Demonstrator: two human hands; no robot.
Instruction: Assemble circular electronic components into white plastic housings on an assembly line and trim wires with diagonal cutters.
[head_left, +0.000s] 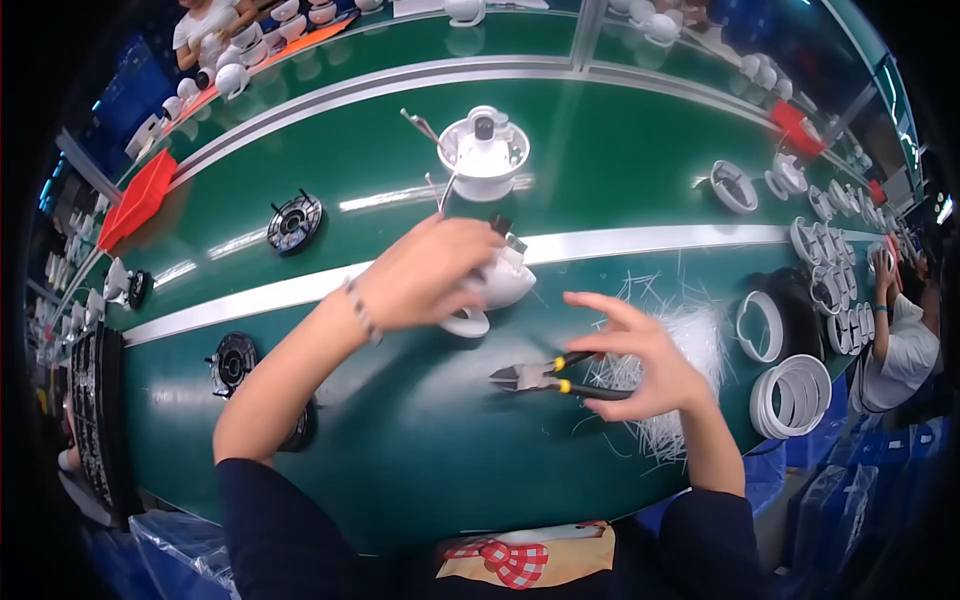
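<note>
White housing: a rounded white plastic housing (500, 285) sits on the green tabletop (420, 440), just below the pale stripe (660, 240) running across it.
Left hand: the left hand (425, 275) covers the housing from above, fingers curled around its top in a firm hold.
Right hand: the right hand (645, 365) grips the black-and-yellow handles of a pair of cutters (555, 378); thumb and forefinger are spread, the other fingers are wrapped on the handles. The cutter tip points left, near the housing but not touching it.
Progress: judging by the loose pile of white clippings (670, 370) under and beside the right hand, many pieces look already trimmed; this housing appears still in hand, its cut not yet made.
Beyond: a second white unit with wires (483, 150) stands further up the tabletop; black round parts (295, 222) lie to the left; stacked white rings (795, 395) wait at the right edge.
Others: a co-worker's arm (885, 300) shows at far right.
</note>
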